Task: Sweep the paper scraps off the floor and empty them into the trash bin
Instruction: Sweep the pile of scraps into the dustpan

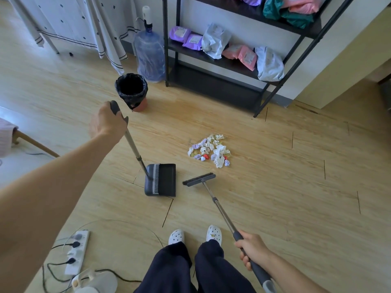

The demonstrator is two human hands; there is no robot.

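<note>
**Asker:** What are you holding?

**Me:** My left arm fills the near corner. Under everything runs the wooden floor (275,187). The trash bin (132,89), lined in black, stands on it just beyond that arm's end.

**Asker:** And the tools?

**Me:** The dustpan (163,180) sits flat ahead of my feet with its mouth to the right. My left grip (106,123) is clenched round the top of its long handle. The broom head (198,179) rests just beside that mouth, and my right grip (252,249) is wrapped round the broom's dark handle.

**Asker:** Where are the scraps?

**Me:** The paper scraps (211,151) lie in one heap a little beyond the broom head, with none in the pan.

**Asker:** How would you do it well?

**Me:** I'd reach past the heap's far side and hold the pan's lip hard to the floor. Then I'd draw them in with short strokes, because I expect such light pieces to skip away
</note>
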